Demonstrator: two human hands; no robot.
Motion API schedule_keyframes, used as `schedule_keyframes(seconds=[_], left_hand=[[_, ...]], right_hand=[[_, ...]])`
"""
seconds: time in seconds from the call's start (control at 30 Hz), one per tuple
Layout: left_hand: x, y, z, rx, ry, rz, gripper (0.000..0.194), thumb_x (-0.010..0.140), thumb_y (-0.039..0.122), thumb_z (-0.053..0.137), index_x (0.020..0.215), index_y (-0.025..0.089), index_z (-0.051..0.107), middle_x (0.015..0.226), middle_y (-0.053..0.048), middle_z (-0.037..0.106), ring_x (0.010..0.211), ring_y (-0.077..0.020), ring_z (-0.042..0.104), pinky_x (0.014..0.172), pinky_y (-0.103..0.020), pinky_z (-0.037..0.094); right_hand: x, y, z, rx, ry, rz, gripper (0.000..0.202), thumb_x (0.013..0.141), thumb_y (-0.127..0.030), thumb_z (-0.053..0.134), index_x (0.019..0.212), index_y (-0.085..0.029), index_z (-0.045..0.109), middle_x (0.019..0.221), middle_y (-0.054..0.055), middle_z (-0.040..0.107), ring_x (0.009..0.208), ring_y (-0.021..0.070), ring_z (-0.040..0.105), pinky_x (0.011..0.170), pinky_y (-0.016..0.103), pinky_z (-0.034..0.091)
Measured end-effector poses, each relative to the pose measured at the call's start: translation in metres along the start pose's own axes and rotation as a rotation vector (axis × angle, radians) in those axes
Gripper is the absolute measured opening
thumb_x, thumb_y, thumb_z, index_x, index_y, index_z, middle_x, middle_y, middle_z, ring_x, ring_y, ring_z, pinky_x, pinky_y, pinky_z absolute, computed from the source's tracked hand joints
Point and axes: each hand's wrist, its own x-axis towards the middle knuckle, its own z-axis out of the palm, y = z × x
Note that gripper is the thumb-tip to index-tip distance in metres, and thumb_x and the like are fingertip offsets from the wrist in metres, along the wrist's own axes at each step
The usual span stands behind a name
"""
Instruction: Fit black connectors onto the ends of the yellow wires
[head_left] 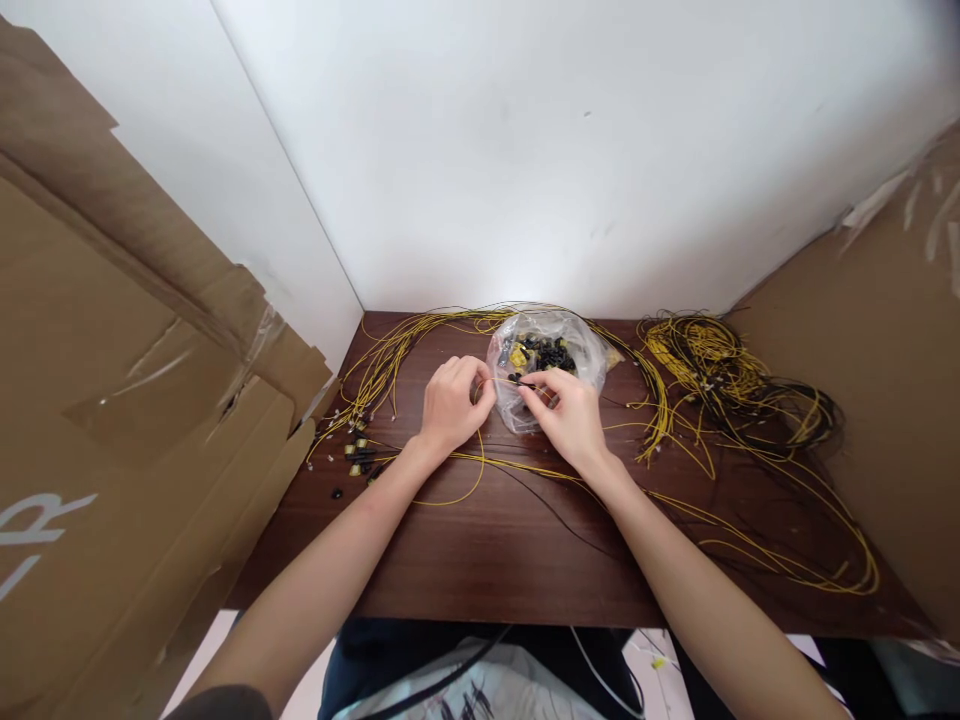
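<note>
My left hand pinches a thin yellow wire, which loops down from its fingers toward the tabletop. Close to its right, my right hand has thumb and forefinger closed on a small black part at the wire's end. Just behind both hands sits a clear plastic bag, open at the top, with many small black pieces and some yellow ones inside. Several black and yellow connectors lie on the table left of my left forearm.
Yellow and black wires arc around the bag on the brown table. A tangled wire coil lies at the right. Cardboard stands at the left and more cardboard at the right. A white wall rises behind.
</note>
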Motion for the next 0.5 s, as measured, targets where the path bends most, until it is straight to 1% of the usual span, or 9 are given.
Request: schedule_keyframes(seconds=[0.07, 0.17, 0.27, 0.4, 0.5], left_hand=[[-0.0004, 0.0004, -0.0005, 0.005, -0.033, 0.053, 0.006, 0.081, 0.016, 0.048, 0.082, 0.017, 0.054, 0.076, -0.003, 0.058, 0.074, -0.0173, 0.051, 0.070, -0.029, 0.037], [-0.0004, 0.0017, -0.0018, 0.001, -0.102, 0.120, 0.011, 0.086, 0.021, 0.047, 0.089, 0.016, 0.056, 0.081, -0.004, 0.060, 0.078, -0.0177, 0.051, 0.073, -0.030, 0.036], [0.0005, 0.0020, -0.0028, -0.016, -0.118, 0.134, 0.014, 0.087, 0.021, 0.046, 0.083, 0.017, 0.058, 0.078, -0.003, 0.061, 0.077, -0.0167, 0.050, 0.072, -0.030, 0.035], [0.0017, -0.0001, -0.0023, -0.116, -0.053, 0.087, 0.012, 0.082, 0.019, 0.052, 0.070, 0.017, 0.056, 0.070, -0.001, 0.058, 0.072, -0.0153, 0.050, 0.071, -0.030, 0.035], [0.0024, -0.0037, -0.0005, -0.264, 0.013, -0.033, 0.013, 0.079, 0.016, 0.053, 0.066, 0.016, 0.052, 0.066, 0.001, 0.054, 0.066, -0.0129, 0.048, 0.066, -0.027, 0.037]], right_hand=[[-0.0009, -0.0011, 0.0009, 0.008, -0.010, -0.021, 0.017, 0.085, -0.028, 0.054, 0.089, -0.017, 0.067, 0.083, 0.005, 0.066, 0.062, 0.0149, 0.055, 0.061, 0.027, 0.043], [-0.0026, -0.0030, 0.0035, 0.022, -0.025, -0.040, 0.017, 0.086, -0.029, 0.054, 0.089, -0.018, 0.066, 0.083, 0.004, 0.065, 0.062, 0.0144, 0.054, 0.061, 0.026, 0.042], [-0.0036, -0.0042, 0.0053, 0.035, -0.033, -0.062, 0.016, 0.086, -0.028, 0.054, 0.089, -0.018, 0.066, 0.083, 0.003, 0.065, 0.062, 0.0137, 0.054, 0.062, 0.026, 0.042], [-0.0031, -0.0041, 0.0047, 0.040, -0.032, -0.058, 0.016, 0.086, -0.029, 0.055, 0.088, -0.018, 0.066, 0.082, 0.003, 0.065, 0.062, 0.0135, 0.054, 0.060, 0.026, 0.041], [-0.0024, -0.0038, 0.0034, 0.038, -0.033, -0.042, 0.016, 0.085, -0.029, 0.055, 0.087, -0.017, 0.066, 0.081, 0.003, 0.065, 0.061, 0.0134, 0.053, 0.058, 0.026, 0.041]])
